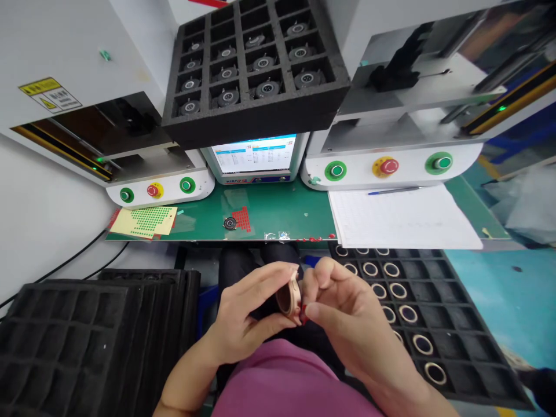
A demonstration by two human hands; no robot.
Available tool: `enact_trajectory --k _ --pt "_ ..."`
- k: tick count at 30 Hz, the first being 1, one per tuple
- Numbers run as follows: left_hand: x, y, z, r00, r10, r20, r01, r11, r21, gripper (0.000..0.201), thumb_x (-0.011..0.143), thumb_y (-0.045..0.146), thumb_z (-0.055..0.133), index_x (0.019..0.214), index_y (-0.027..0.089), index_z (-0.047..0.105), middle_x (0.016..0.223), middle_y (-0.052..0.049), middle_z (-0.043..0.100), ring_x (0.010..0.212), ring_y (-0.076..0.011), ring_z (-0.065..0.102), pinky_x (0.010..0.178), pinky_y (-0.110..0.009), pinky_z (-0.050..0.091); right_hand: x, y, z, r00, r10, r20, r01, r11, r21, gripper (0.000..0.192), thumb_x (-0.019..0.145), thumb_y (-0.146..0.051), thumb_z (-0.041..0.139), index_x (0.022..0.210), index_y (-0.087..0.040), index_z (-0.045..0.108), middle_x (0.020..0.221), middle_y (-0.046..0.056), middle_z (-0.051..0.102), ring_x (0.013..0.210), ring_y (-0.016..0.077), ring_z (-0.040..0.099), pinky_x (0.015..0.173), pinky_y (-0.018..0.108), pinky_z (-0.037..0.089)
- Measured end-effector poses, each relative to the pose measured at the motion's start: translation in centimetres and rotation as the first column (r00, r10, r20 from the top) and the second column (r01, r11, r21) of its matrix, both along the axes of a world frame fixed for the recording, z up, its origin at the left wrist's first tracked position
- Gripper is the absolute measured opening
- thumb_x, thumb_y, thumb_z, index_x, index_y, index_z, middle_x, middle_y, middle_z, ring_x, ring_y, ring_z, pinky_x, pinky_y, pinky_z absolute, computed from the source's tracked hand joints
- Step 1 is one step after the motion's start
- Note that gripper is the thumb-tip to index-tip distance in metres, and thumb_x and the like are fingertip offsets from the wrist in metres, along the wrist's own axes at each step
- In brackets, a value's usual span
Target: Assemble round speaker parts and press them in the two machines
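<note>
My left hand grips a small tan ring-shaped part close to my lap, below the bench edge. My right hand meets it from the right, fingertips pinching the ring's edge where a small red piece shows. Both hands touch the same ring. To the right of my hands lies a black foam tray with several similar rings in its cells. A single round metal part lies on the green mat, next to a patch of red stickers.
A black foam tray of round metal parts leans above a small lit screen. Machines with green and red buttons flank it. A yellow sticker sheet lies left, a paper form with a pen right. Empty black trays are stacked lower left.
</note>
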State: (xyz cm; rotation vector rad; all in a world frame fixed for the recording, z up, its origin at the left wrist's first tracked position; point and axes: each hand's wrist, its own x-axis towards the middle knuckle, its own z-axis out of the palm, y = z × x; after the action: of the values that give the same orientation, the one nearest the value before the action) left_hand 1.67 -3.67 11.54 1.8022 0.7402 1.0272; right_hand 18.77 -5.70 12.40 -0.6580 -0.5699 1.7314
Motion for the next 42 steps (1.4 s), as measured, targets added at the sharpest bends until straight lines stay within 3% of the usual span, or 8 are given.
enact_trajectory --k 8,19,30,37,42 --pt "-0.2 0.0 0.7 0.996 0.011 -0.084 -0.003 0.996 0.094 0.066 0.083 0.014 0.071 0.143 0.031 0.049 0.135 -0.007 0.062 0.114 -0.0192 0.065 0.1 -0.028 0.052 -0.2 0.0 0.3 0.998 -0.063 0.01 0.063 0.998 -0.02 0.021 0.074 -0.014 0.08 0.074 -0.023 0.061 0.065 -0.005 0.065 0.059 0.0085 0.064 0.059 0.018 0.055" --pt "-0.4 0.2 1.6 0.988 0.017 -0.156 0.009 0.987 0.163 0.063 0.086 0.017 0.069 0.143 0.032 0.048 0.133 -0.009 0.064 0.116 -0.0211 0.065 0.098 -0.032 0.054 -0.3 -0.5 0.1 0.991 -0.086 0.107 0.09 0.996 -0.029 0.024 0.072 -0.019 0.082 0.071 -0.022 0.058 0.063 -0.004 0.061 0.058 0.0098 0.062 0.057 0.02 0.055" --pt "-0.7 0.4 2.1 0.978 0.019 -0.208 0.039 0.962 0.269 0.062 0.089 0.014 0.065 0.145 0.029 0.045 0.131 -0.01 0.065 0.117 -0.0218 0.064 0.098 -0.034 0.054 -0.7 -0.7 0.8 0.983 -0.152 0.1 0.156 0.987 -0.038 0.027 0.07 -0.004 0.078 0.072 -0.022 0.059 0.064 -0.007 0.065 0.057 0.0054 0.063 0.057 0.013 0.054" --pt "-0.9 0.2 1.3 0.988 -0.061 -0.142 0.097 0.96 0.264 0.062 0.091 0.017 0.062 0.148 0.027 0.041 0.132 -0.013 0.063 0.116 -0.0233 0.064 0.096 -0.036 0.054 -0.5 -0.4 0.2 1.0 -0.019 -0.012 0.017 0.995 -0.094 0.033 0.064 -0.019 0.088 0.076 -0.022 0.057 0.061 -0.006 0.062 0.054 0.0092 0.062 0.052 0.018 0.056" --pt "-0.8 0.2 0.6 0.994 -0.107 -0.034 0.111 0.984 0.139 0.056 0.092 0.023 0.061 0.146 0.027 0.045 0.135 -0.012 0.061 0.12 -0.0234 0.062 0.097 -0.033 0.054 -1.3 -0.2 -0.4 0.994 0.051 -0.096 -0.067 0.982 -0.176 0.049 0.055 -0.031 0.094 0.084 -0.025 0.055 0.074 -0.007 0.057 0.052 0.0061 0.053 0.041 0.014 0.045"
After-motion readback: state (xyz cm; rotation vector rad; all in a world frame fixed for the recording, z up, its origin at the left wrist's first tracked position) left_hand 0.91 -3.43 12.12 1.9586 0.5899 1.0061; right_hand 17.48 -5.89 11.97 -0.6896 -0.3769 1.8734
